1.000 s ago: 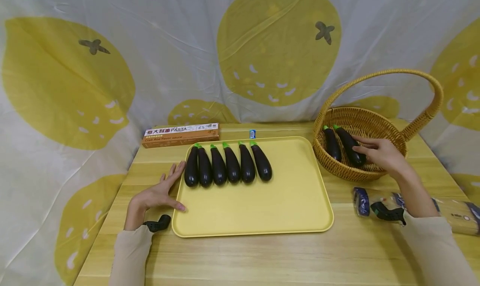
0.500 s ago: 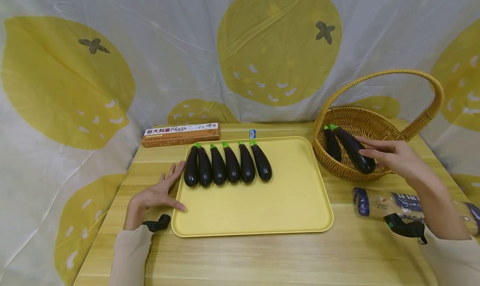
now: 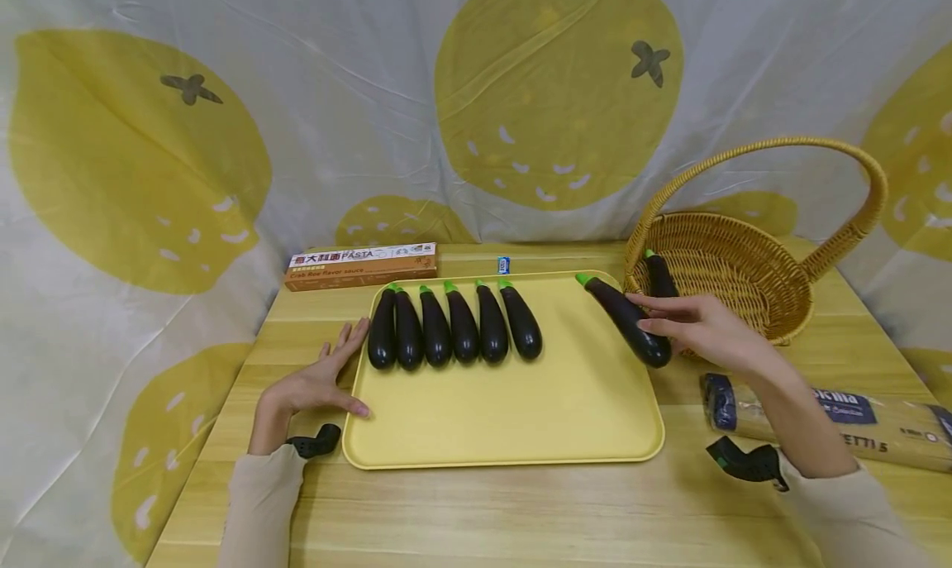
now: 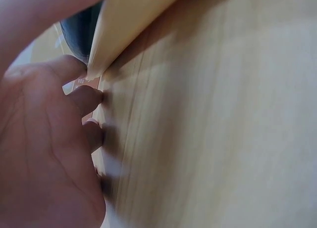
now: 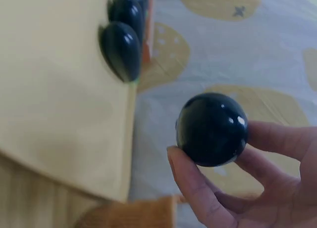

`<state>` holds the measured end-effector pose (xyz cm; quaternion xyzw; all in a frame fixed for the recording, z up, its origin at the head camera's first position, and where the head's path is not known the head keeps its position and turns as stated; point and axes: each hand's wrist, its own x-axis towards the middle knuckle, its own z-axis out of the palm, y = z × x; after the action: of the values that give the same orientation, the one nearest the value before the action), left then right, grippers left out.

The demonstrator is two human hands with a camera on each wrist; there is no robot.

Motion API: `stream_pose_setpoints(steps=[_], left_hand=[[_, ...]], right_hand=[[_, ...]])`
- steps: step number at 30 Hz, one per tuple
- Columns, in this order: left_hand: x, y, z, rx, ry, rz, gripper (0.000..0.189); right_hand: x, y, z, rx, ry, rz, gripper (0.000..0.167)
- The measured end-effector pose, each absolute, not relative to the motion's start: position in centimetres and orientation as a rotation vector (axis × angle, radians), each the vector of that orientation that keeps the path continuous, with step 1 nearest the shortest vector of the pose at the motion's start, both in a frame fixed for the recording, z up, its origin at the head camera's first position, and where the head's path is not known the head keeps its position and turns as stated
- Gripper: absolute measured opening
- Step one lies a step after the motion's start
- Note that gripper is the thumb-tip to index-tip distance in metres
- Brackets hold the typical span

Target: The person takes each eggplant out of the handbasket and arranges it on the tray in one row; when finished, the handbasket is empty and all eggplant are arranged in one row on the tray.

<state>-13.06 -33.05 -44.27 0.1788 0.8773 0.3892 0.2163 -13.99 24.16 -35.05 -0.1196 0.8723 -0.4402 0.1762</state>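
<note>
My right hand (image 3: 702, 330) pinches a dark purple eggplant (image 3: 628, 322) between thumb and fingers, its green stem pointing to the back left. It hangs over the right side of the yellow tray (image 3: 506, 419). The right wrist view shows the rounded end of this eggplant (image 5: 212, 130) in the fingertips. At the tray's left edge my left hand (image 3: 312, 386) rests with fingers spread, thumb over the rim. A row of several eggplants (image 3: 464, 328) lies side by side along the tray's back left. One more eggplant (image 3: 660, 275) lies in the wicker basket (image 3: 751, 295), partly hidden.
The basket's tall handle (image 3: 773, 144) arches up at the back right. A bag of spaghetti (image 3: 855, 423) lies in front of it, partly behind my right forearm. Behind the tray are a pasta box (image 3: 360, 268) and a small blue packet (image 3: 503, 264). A lemon-print curtain (image 3: 312, 121) backs the table.
My right hand has lifted the eggplant out of the basket and carried it left, over the tray's right side. My left hand has stayed at the tray's edge.
</note>
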Motion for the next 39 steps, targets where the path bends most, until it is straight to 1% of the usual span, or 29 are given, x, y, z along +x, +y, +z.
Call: stream_pose_setpoints(steps=[7, 13, 18, 24, 32, 39], left_hand=[[-13.2, -33.0, -44.5, 0.495, 2.431, 1.074, 0.14], [-13.4, -32.9, -44.6, 0.506, 2.435, 1.072, 0.14], [-13.4, -32.9, -44.3, 0.507, 2.437, 1.069, 0.14], [-13.3, -33.0, -44.4, 0.502, 2.437, 1.066, 0.14], [-13.2, -33.1, -44.5, 0.492, 2.437, 1.067, 0.14], [-13.1, -33.2, -44.4, 0.48, 2.425, 1.069, 0.14]], right_hand=[[-16.4, 19.2, -37.9, -0.293, 2.409, -1.266, 0.054], [-17.9, 16.8, -39.5, -0.235, 2.362, -1.301, 0.053], [-18.6, 15.7, -40.6, -0.19, 2.34, -1.342, 0.053], [-18.7, 14.8, -41.4, -0.152, 2.433, -1.295, 0.052], [-18.5, 14.0, -41.7, -0.231, 2.561, -1.188, 0.051], [-18.3, 13.8, -41.7, -0.298, 2.61, -1.096, 0.06]])
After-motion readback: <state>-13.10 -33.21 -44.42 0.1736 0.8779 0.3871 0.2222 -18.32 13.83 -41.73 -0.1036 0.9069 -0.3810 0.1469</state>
